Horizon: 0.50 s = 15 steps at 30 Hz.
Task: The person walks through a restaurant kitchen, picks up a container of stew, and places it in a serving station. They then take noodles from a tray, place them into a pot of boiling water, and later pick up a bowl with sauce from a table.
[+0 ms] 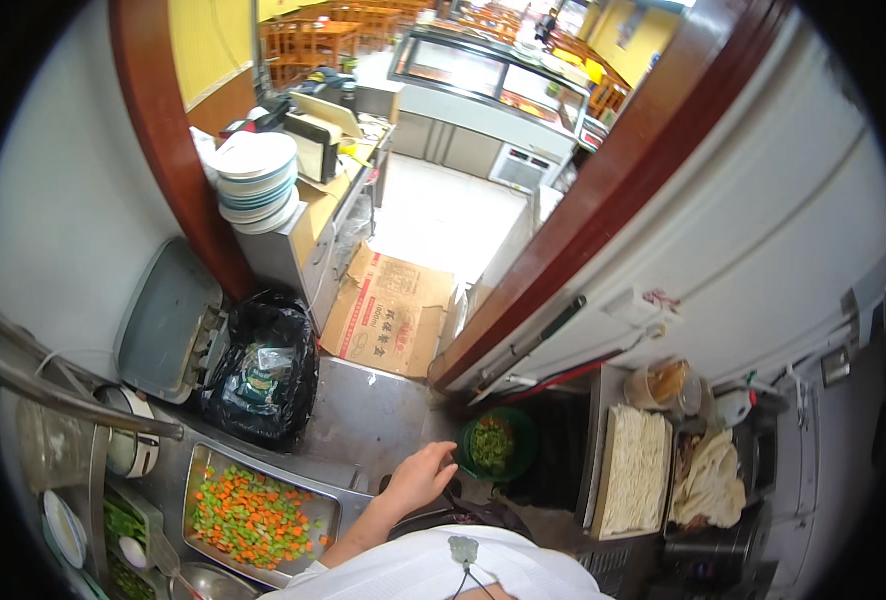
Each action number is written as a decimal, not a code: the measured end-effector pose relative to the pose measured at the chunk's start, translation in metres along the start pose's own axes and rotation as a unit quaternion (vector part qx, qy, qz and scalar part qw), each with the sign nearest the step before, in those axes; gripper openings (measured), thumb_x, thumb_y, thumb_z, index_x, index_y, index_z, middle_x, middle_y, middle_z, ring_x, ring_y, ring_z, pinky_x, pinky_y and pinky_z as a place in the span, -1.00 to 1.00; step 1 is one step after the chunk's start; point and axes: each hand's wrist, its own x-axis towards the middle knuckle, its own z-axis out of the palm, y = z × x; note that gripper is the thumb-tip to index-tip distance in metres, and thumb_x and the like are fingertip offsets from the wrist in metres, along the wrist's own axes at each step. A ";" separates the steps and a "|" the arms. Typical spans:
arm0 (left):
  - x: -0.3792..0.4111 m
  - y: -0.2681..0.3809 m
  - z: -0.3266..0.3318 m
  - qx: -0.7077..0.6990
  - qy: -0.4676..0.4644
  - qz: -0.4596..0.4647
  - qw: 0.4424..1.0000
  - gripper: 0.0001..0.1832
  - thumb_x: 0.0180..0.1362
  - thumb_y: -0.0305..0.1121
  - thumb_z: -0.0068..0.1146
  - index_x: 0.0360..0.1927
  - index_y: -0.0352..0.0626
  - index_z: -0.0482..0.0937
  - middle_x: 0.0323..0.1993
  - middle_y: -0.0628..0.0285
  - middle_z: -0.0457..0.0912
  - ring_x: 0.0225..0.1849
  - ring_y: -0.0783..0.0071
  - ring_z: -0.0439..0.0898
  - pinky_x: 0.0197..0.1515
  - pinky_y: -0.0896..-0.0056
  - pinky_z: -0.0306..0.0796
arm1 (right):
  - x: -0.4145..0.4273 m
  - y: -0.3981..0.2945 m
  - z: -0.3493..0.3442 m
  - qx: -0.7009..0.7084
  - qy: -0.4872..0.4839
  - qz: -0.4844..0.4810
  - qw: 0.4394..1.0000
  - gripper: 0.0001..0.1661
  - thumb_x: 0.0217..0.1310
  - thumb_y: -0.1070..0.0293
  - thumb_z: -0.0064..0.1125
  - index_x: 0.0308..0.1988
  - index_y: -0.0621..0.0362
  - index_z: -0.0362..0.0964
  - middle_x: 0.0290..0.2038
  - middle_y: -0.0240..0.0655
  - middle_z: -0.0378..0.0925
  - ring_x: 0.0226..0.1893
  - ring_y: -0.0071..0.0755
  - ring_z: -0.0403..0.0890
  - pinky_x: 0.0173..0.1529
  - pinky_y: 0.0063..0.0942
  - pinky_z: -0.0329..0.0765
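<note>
My left hand (420,478) reaches forward in front of my waist, thumb spread from the fingers, and I see nothing in it. Just beyond its fingertips in the picture is a green bucket (521,448) with leafy green scraps (490,444) inside. Whether the fingers touch its rim cannot be told. My right hand is out of view. To the left of my forearm, a rectangular steel tray (328,510) holds diced orange and light green vegetables (251,517), which look like carrot and celery.
A lidded bin (165,330) with a black liner (304,375) stands open ahead left. Flattened cardboard (390,311) covers the doorway floor. Stacked plates (259,180) top the counter's end. At right stand a box of pale noodle-like strips (635,472) and a cream cloth (713,480).
</note>
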 end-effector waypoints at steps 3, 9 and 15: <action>-0.005 -0.012 -0.002 0.005 0.015 -0.017 1.000 -0.60 0.22 -0.31 0.11 0.10 -0.21 0.41 -0.04 0.02 0.56 -0.10 0.13 0.62 -0.04 0.22 0.47 | 0.007 -0.022 0.001 -0.044 -0.037 0.088 0.994 -0.75 -0.04 0.29 0.18 -0.40 0.24 0.63 -0.43 0.03 0.63 -0.32 0.07 0.68 -0.19 -0.16 0.58; -0.012 -0.040 -0.011 0.021 0.056 -0.034 0.998 -0.63 0.21 -0.30 0.11 0.06 -0.20 0.44 -0.09 0.03 0.58 -0.10 0.07 0.60 -0.04 0.18 0.47 | 0.014 -0.052 -0.014 -0.042 -0.053 0.096 0.993 -0.76 -0.01 0.31 0.22 -0.35 0.24 0.63 -0.41 -0.01 0.65 -0.31 0.03 0.69 -0.17 -0.18 0.59; -0.010 -0.043 -0.030 0.030 0.071 -0.049 0.996 -0.63 0.21 -0.28 0.11 0.06 -0.19 0.46 -0.11 0.03 0.59 -0.10 0.06 0.60 -0.06 0.18 0.46 | 0.015 -0.119 -0.010 0.000 0.056 -0.071 0.996 -0.77 0.03 0.32 0.23 -0.33 0.25 0.62 -0.41 -0.04 0.65 -0.31 -0.01 0.69 -0.16 -0.20 0.59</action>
